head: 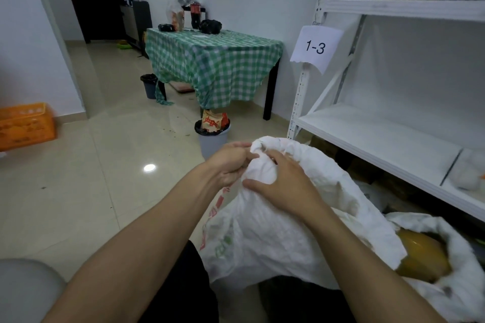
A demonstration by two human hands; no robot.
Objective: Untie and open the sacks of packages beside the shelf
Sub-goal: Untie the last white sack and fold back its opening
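**Tied sack neck gripped by both hands beside the shelf**

A white woven sack (275, 238) is seen standing on the floor (105, 178), just beside the lower tier of the white shelf (380, 134) and close in front of the person. Its fabric is crumpled and thin, and faded red and green print is carried down its left side. The top is gathered into a tight bunched neck (262, 165), with a frilled edge flaring out above it.

The two hands are brought together at that neck. It is pinched from the left by the curled fingers of the left hand (231, 162). The right hand (283, 186) is wrapped over it, with the thumb pressed below the bunch and the fingers laid across the top.

A second white sack (462, 286) lies at the lower right, touching the first; its mouth is open and a yellow package (420, 257) is exposed inside.

A paper label marked "1-3" (316, 47) is fixed to the shelf post. A tabletop (215, 44) covered in green checked cloth and a grey bin (212, 139) are seen behind.
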